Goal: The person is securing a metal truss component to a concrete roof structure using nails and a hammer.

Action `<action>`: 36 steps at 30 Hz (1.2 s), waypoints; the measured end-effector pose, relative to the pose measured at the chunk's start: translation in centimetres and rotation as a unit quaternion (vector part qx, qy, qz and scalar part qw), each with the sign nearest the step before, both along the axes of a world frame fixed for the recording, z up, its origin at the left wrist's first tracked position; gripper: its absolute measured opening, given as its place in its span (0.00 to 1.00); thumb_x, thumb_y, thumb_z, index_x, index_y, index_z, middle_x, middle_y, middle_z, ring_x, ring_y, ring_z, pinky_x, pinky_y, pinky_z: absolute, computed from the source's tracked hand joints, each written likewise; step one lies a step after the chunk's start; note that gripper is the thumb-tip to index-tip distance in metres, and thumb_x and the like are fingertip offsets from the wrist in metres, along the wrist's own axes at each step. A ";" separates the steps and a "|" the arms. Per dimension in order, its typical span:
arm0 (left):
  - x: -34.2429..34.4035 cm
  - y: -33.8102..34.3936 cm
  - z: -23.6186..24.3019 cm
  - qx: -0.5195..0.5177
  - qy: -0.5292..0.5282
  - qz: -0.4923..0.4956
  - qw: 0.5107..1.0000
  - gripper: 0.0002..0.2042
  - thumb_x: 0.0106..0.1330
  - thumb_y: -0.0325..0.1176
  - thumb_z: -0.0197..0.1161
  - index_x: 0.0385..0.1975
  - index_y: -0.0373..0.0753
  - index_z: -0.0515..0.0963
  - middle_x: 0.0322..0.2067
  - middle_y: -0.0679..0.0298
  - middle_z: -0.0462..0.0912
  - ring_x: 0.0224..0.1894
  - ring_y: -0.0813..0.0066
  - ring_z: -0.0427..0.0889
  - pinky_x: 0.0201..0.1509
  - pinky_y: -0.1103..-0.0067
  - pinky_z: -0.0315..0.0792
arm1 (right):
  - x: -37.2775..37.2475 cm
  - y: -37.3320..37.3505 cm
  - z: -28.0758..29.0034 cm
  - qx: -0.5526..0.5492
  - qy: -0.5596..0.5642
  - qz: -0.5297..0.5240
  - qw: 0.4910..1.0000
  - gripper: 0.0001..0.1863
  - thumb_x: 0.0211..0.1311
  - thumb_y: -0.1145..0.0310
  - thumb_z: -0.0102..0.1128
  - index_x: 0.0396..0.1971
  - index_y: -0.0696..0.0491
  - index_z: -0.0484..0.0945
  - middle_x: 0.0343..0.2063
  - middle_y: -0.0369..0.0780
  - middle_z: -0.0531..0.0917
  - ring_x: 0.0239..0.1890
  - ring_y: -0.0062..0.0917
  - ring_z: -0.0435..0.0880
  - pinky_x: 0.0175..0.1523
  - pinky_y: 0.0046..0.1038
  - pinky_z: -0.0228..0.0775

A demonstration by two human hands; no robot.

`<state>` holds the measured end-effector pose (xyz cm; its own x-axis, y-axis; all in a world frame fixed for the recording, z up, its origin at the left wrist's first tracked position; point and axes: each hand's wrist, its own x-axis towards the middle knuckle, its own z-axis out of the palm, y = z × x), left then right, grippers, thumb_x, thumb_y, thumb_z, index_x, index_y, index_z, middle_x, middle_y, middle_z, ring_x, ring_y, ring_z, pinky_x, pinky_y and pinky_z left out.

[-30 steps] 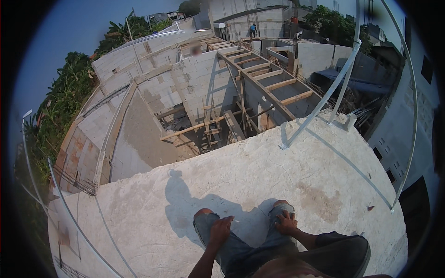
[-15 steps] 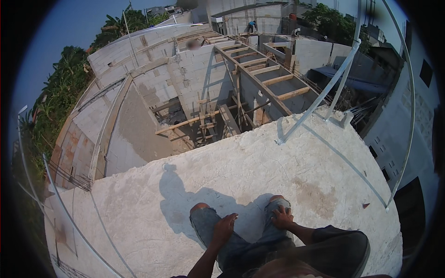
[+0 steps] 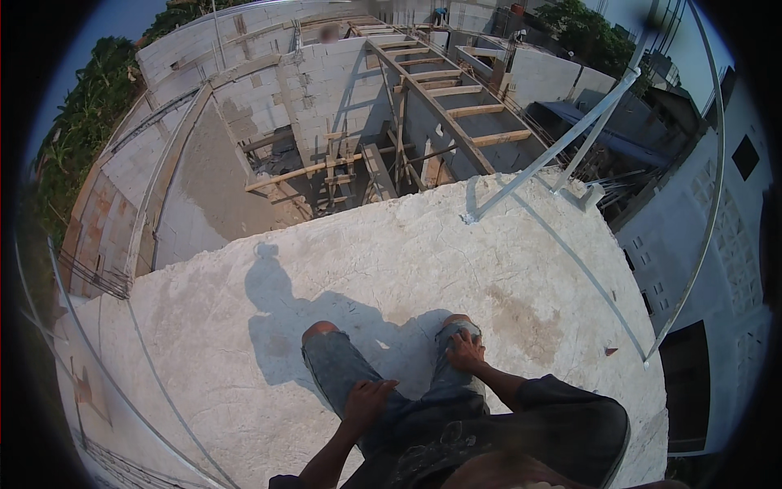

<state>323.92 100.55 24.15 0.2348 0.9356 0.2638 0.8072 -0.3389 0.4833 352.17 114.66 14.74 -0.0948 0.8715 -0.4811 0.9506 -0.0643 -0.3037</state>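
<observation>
Both hands are without any tool. My left hand (image 3: 369, 402) lies across the thigh of my left jeans leg (image 3: 338, 365), its fingers stretched out toward the inner side. Over the right knee of the jeans my right hand (image 3: 466, 352) rests with its fingers apart, pointing down and a little bent. Beneath my legs is a rough, pale concrete slab (image 3: 391, 269), on which my shadow (image 3: 305, 314) falls to the left.
The slab's far edge drops to a block-walled pit with timber props (image 3: 338, 175). Wooden formwork with crosspieces (image 3: 444, 91) runs away beyond it. Metal poles (image 3: 554, 147) stand at the right; thin rails (image 3: 114, 371) curve along the left. Distant people work at the back.
The view has tilted down and shifted right, so the scene sits higher and further left. My left hand has settled flatter on the thigh; my right hand stays on the knee.
</observation>
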 end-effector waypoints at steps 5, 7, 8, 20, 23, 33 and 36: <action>0.0 0.4 -0.2 -0.013 0.012 -0.030 0.999 0.15 0.59 0.25 0.55 0.46 0.46 0.77 0.39 0.66 0.84 0.39 0.72 0.84 0.49 0.74 0.71 | 0.6 0.1 -1.0 0.018 -0.010 -0.008 1.000 0.35 0.58 0.48 0.56 0.66 0.40 0.60 0.70 0.40 0.53 0.68 0.60 0.48 0.64 0.64 0.50; -0.1 0.4 -0.1 -0.021 0.013 -0.025 0.999 0.15 0.60 0.25 0.55 0.46 0.46 0.77 0.38 0.66 0.85 0.39 0.71 0.84 0.49 0.74 0.71 | 0.5 0.1 -1.1 0.024 -0.010 -0.005 1.000 0.36 0.58 0.48 0.56 0.67 0.41 0.58 0.70 0.40 0.53 0.68 0.60 0.48 0.64 0.64 0.50; -0.1 0.3 -0.2 -0.028 0.016 -0.020 0.999 0.15 0.60 0.26 0.55 0.46 0.45 0.77 0.38 0.65 0.85 0.39 0.71 0.84 0.49 0.73 0.71 | 0.5 0.0 -1.2 0.021 -0.007 -0.002 1.000 0.36 0.59 0.48 0.55 0.67 0.41 0.58 0.70 0.40 0.53 0.68 0.60 0.48 0.64 0.64 0.50; -0.2 0.3 0.2 -0.006 0.020 -0.016 1.000 0.13 0.61 0.26 0.56 0.45 0.45 0.78 0.36 0.65 0.85 0.36 0.70 0.84 0.47 0.74 0.71 | 4.0 2.8 -5.5 0.053 0.046 0.075 0.995 0.32 0.61 0.57 0.51 0.66 0.45 0.59 0.62 0.45 0.66 0.67 0.52 0.58 0.64 0.60 0.53; -0.3 0.1 -0.5 -0.024 0.012 -0.020 0.999 0.13 0.60 0.26 0.56 0.44 0.44 0.78 0.36 0.64 0.85 0.37 0.69 0.83 0.46 0.73 0.71 | 7.2 8.8 -3.3 0.069 0.188 0.037 0.979 0.33 0.49 0.78 0.52 0.61 0.56 0.65 0.60 0.54 0.70 0.66 0.44 0.65 0.68 0.38 0.59; -0.3 1.8 -1.0 -0.014 0.055 -0.025 0.998 0.13 0.59 0.24 0.58 0.45 0.41 0.78 0.37 0.62 0.84 0.36 0.64 0.82 0.46 0.70 0.71 | 17.3 15.5 8.6 0.459 0.032 -0.081 0.884 0.32 0.66 0.52 0.52 0.65 0.54 0.60 0.64 0.49 0.63 0.68 0.46 0.59 0.68 0.45 0.53; 0.1 1.6 -1.8 0.000 0.061 0.011 0.998 0.14 0.58 0.23 0.60 0.44 0.41 0.79 0.37 0.61 0.84 0.37 0.63 0.82 0.46 0.69 0.71 | 2.1 7.5 11.7 0.507 0.010 -0.096 0.856 0.35 0.67 0.46 0.49 0.66 0.52 0.58 0.66 0.47 0.61 0.69 0.46 0.55 0.69 0.49 0.50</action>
